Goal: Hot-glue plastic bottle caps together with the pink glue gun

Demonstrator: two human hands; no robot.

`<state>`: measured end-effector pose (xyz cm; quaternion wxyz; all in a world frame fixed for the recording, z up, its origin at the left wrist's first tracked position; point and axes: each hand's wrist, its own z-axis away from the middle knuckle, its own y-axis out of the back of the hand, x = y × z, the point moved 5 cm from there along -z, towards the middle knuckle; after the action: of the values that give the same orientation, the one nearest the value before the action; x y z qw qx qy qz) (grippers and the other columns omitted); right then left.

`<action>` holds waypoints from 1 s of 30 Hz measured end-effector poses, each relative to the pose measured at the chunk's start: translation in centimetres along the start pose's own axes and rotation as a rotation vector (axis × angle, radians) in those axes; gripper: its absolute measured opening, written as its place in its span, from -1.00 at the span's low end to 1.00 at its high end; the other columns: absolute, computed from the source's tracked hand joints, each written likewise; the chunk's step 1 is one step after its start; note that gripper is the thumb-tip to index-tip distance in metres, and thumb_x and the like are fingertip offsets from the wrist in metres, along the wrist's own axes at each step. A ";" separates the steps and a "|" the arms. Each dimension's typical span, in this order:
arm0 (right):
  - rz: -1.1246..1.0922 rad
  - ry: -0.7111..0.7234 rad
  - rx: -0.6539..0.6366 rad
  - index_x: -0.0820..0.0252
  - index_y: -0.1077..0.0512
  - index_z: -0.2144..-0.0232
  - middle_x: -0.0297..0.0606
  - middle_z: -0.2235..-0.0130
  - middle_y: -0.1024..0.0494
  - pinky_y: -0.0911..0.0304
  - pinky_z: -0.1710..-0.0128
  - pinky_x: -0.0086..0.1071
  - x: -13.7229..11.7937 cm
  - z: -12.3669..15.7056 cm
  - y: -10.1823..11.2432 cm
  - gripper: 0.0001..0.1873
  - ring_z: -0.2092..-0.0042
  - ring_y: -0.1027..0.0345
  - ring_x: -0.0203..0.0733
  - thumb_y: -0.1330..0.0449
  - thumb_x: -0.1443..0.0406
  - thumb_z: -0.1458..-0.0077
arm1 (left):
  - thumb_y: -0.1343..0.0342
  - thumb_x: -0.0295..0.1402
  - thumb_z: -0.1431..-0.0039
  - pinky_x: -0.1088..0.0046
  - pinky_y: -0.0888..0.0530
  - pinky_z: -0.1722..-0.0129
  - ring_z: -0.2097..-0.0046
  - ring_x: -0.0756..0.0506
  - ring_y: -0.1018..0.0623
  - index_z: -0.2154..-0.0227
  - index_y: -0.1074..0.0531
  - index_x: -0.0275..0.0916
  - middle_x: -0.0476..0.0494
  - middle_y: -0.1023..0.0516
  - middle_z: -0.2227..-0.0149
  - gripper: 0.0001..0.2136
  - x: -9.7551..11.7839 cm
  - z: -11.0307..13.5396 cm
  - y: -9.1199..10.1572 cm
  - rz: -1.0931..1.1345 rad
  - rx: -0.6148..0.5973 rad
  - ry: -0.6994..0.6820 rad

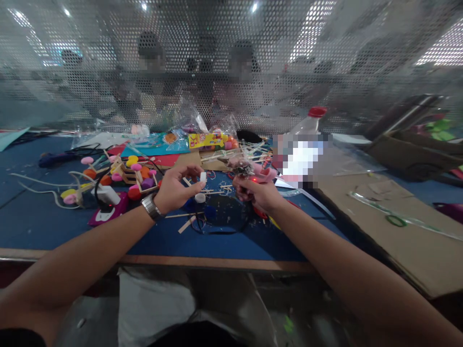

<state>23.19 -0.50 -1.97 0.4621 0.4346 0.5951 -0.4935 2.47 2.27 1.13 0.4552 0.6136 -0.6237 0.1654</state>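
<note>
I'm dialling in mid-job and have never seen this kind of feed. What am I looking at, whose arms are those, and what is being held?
There is no machine here: one camera sits on a person's head and looks forward and down, so the two bare arms reaching in from the bottom are that person's own. The left hand, with a wristwatch, pinches a small white piece between its fingertips. The right hand grips a pink tool with a small red light, perhaps a glue gun. Both are above a blue table cluttered with craft scraps. To the left stands a wooden-stick model with coloured blobs; to the right are a red-capped bottle and a cardboard sheet. Behind a perforated screen other people sit, blurred.
</note>
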 end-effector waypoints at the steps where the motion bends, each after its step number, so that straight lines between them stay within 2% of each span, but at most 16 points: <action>1: 0.001 -0.006 0.009 0.12 -0.32 0.65 -0.47 0.61 -0.26 -0.01 0.60 -0.34 0.1 0.0 0.1 -0.50 0.64 -0.01 -0.42 -0.49 -0.03 0.30 | -0.29 -0.28 -0.03 0.42 -0.50 0.22 0.30 -0.02 -0.51 0.28 -0.51 -0.27 -0.09 -0.59 0.33 -0.78 0.1 0.1 0.0 -0.008 0.003 -0.010; 8: 0.017 -0.007 0.020 0.13 -0.31 0.62 -0.45 0.60 -0.28 0.00 0.58 -0.33 0.3 0.0 0.2 -0.53 0.62 0.00 -0.42 -0.48 0.02 0.25 | -0.28 -0.33 -0.03 0.39 -0.48 0.19 0.29 -0.03 -0.51 0.28 -0.53 -0.27 -0.09 -0.58 0.34 -0.81 0.6 0.4 -0.1 -0.038 -0.003 -0.059; 17: 0.034 -0.009 0.052 0.12 -0.30 0.64 -0.46 0.62 -0.27 0.03 0.60 -0.33 0.5 -0.1 0.3 -0.49 0.63 0.01 -0.41 -0.49 -0.03 0.30 | -0.27 -0.34 0.01 0.38 -0.49 0.22 0.31 -0.03 -0.49 0.30 -0.51 -0.27 -0.10 -0.57 0.35 -0.81 1.0 0.5 -0.4 0.009 0.003 -0.066; 26: 0.032 0.006 0.089 0.11 -0.31 0.63 -0.44 0.62 -0.27 0.03 0.61 -0.33 0.5 -0.1 0.3 -0.52 0.63 -0.01 -0.39 -0.48 0.00 0.27 | -0.25 -0.38 0.01 0.39 -0.49 0.22 0.31 -0.03 -0.50 0.29 -0.50 -0.27 -0.09 -0.56 0.34 -0.82 1.8 0.8 -0.5 -0.001 0.026 -0.134; 30: 0.020 0.016 0.080 0.12 -0.30 0.65 -0.44 0.61 -0.28 0.02 0.59 -0.32 0.4 0.0 0.2 -0.54 0.63 0.01 -0.41 -0.47 0.04 0.24 | -0.23 -0.39 0.01 0.40 -0.48 0.22 0.31 -0.03 -0.49 0.29 -0.44 -0.25 -0.08 -0.53 0.34 -0.81 1.5 0.8 -0.6 -0.021 0.001 -0.102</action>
<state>23.32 -0.48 -2.36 0.4446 0.4627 0.5740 -0.5087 3.01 0.60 1.64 0.4243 0.6281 -0.6393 0.1295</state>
